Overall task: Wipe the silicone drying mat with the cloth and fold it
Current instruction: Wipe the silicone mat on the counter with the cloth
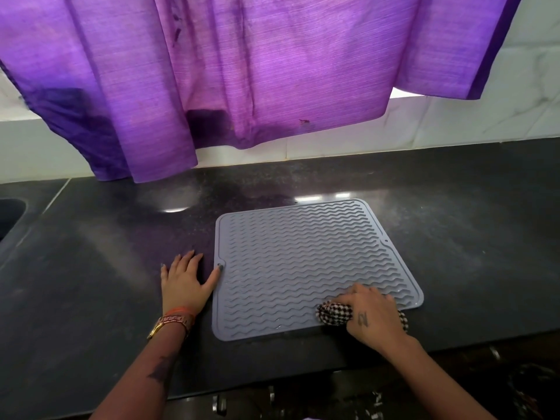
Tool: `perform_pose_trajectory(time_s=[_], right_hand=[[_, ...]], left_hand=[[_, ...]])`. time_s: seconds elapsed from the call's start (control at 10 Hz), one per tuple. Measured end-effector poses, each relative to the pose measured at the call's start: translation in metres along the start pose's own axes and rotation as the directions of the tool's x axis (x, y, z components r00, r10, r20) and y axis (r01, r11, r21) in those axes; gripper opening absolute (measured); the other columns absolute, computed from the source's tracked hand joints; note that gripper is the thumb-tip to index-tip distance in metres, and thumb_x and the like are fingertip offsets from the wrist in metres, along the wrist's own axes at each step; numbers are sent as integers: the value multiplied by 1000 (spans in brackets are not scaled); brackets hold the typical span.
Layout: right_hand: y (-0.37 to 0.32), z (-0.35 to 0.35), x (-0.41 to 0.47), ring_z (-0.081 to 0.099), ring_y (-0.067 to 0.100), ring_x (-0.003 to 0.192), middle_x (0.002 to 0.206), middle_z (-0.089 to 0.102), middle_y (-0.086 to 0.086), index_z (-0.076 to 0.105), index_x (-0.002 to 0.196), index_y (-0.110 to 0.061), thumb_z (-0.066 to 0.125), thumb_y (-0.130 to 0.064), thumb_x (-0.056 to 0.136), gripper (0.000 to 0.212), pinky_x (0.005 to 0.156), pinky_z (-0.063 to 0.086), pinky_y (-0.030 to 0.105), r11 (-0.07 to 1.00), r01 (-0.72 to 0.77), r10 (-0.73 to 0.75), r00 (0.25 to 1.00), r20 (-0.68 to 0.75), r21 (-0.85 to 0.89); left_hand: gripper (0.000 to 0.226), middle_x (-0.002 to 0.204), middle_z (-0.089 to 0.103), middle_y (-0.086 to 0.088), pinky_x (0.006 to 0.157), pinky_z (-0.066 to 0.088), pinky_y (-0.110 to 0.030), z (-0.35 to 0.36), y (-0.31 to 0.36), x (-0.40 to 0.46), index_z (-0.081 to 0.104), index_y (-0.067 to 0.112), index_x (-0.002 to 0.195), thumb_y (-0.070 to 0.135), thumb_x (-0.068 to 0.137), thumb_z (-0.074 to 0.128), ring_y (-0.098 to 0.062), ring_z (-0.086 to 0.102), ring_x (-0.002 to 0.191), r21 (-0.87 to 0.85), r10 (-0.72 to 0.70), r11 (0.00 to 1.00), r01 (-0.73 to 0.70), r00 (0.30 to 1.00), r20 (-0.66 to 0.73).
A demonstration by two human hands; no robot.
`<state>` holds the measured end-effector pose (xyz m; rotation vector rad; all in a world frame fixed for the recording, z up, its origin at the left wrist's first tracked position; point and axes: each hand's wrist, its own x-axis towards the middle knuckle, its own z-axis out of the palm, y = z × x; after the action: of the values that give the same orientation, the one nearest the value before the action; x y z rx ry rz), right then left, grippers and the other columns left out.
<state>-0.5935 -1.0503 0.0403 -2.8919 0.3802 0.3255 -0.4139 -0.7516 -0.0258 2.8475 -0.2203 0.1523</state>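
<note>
A grey silicone drying mat with wavy ridges lies flat on the dark counter. My right hand grips a bunched black-and-white checked cloth and presses it on the mat's near right corner. Part of the cloth is hidden under the hand. My left hand lies flat on the counter beside the mat's left edge, fingers spread, with the thumb tip touching that edge.
A purple curtain hangs over the back of the counter, in front of a white tiled wall. A sink sits at the far left. The counter's front edge runs just below the mat.
</note>
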Motion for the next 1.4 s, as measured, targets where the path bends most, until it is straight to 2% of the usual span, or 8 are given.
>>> perform_pose_trajectory(time_s=[0.2,0.4,0.5,0.6,0.7,0.9,1.1,1.4], right_hand=[[17,-9,-2,46,19,114,116,52,-7,53,124,-46,54,-20,82,50,98,36,41,996,-87,87,996,-5,33],[13,-16,-5,45,19,113,118,51,-5,49,125,-49,52,-27,85,45,95,35,39,988,-133,129,990,-52,-77],[-7,-18,-6,46,18,108,112,51,-5,52,124,-46,53,-22,83,47,91,39,34,998,-2,5,999,-44,70],[-50,-9,-5,42,16,110,112,48,-8,52,125,-45,56,-17,81,53,94,34,34,965,201,-201,979,-16,167],[-93,2,0,38,20,112,114,45,-3,50,127,-43,58,-14,79,57,93,28,37,918,363,-372,928,29,161],[-121,15,5,31,34,119,129,36,11,44,132,-41,60,-21,81,56,99,22,54,853,506,-493,861,120,-125],[-115,22,3,28,33,125,136,33,8,47,129,-42,62,-20,79,57,102,20,53,898,434,-426,898,106,-69],[-102,22,-1,34,31,118,128,38,5,50,127,-42,59,-20,78,54,97,24,48,938,343,-341,939,40,-48]], left_hand=[[81,146,41,-3,117,8,-50,0,1,0,48,21,134,74,77,25,-25,29,139,-7,-7,1000,7,1000,6],[80,146,41,-3,117,8,-49,-3,3,-1,48,21,135,72,77,26,-25,29,139,-1,-9,1000,9,1000,8],[79,146,42,-3,117,8,-49,-3,4,0,48,21,134,71,77,27,-25,29,139,2,-10,1000,10,1000,6],[79,146,41,-3,117,8,-49,-4,4,0,48,21,134,72,77,27,-25,29,139,5,-10,1000,10,1000,12],[79,146,42,-3,117,8,-49,-4,4,-1,49,21,134,72,77,27,-25,30,139,0,-12,1000,12,1000,8],[78,146,41,-2,117,8,-49,-3,3,-1,48,21,134,71,77,29,-24,29,139,-5,-14,1000,14,1000,7],[77,146,41,-2,117,8,-48,-4,5,-3,48,21,135,70,77,29,-24,28,139,-12,-14,1000,14,1000,-1],[79,147,40,-2,117,7,-48,-3,3,-2,48,22,135,72,77,27,-24,27,140,-6,-12,1000,12,1000,12]])
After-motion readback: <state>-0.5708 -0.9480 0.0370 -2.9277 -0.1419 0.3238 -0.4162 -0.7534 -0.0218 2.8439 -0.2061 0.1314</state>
